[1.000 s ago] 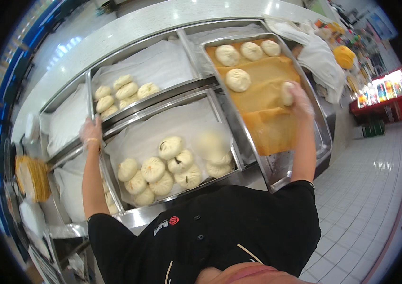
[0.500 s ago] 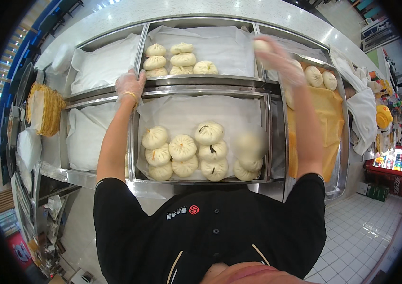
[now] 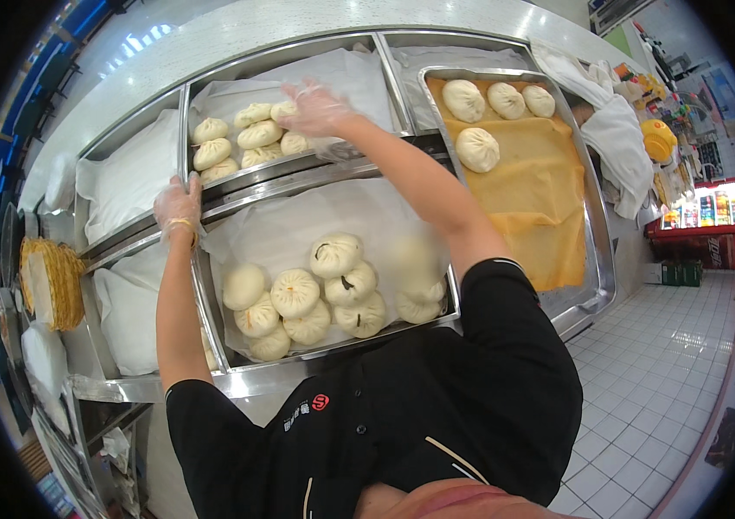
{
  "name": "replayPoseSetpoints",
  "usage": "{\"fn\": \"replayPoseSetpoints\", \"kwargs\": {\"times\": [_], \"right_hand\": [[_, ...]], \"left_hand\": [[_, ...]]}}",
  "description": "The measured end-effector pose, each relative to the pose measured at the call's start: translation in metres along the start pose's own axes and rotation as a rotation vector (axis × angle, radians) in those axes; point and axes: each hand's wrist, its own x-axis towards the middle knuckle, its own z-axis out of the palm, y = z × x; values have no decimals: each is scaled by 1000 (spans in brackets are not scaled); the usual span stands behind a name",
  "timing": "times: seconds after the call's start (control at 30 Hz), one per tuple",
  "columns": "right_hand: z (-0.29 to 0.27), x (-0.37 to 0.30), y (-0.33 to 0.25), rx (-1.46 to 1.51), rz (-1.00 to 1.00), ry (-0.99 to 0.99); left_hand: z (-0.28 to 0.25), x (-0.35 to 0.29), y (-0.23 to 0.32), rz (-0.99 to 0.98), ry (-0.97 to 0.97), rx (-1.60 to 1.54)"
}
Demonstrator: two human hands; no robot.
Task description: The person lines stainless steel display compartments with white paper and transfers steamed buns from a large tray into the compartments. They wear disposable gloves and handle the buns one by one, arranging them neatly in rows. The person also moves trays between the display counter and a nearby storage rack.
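My right hand [image 3: 322,109], in a clear plastic glove, reaches over the far middle compartment. Its fingers close round a pale pleated steamed bun [image 3: 282,111] at the right end of a stack. Below and left of it sit more steamed buns [image 3: 260,134] on white liner paper. My left hand [image 3: 179,206], also gloved, rests with fingers apart on the metal divider [image 3: 184,138] near that compartment's left front corner. Closer to me, the near middle compartment holds several larger buns [image 3: 295,292], some with dark marks on top.
A metal tray [image 3: 596,233] with orange-brown paper and several buns stands at the right. White-lined compartments [image 3: 129,186] lie to the left, beside a yellow woven stack [image 3: 51,285]. White cloths [image 3: 614,143] hang at the right end of the counter.
My right hand has swung left from beside the right tray to the bun stack, carrying a bun. The view has turned, while my left hand has stayed on the divider.
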Motion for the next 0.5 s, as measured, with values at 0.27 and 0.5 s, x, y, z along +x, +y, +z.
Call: {"fn": "replayPoseSetpoints", "kwargs": {"times": [0.27, 0.5], "right_hand": [[-138, -157, 95, -269, 256, 153], [-117, -211, 131, -390, 311, -22]], "left_hand": [[-4, -2, -1, -13, -24, 27], [0, -3, -1, -46, 5, 8]]}}
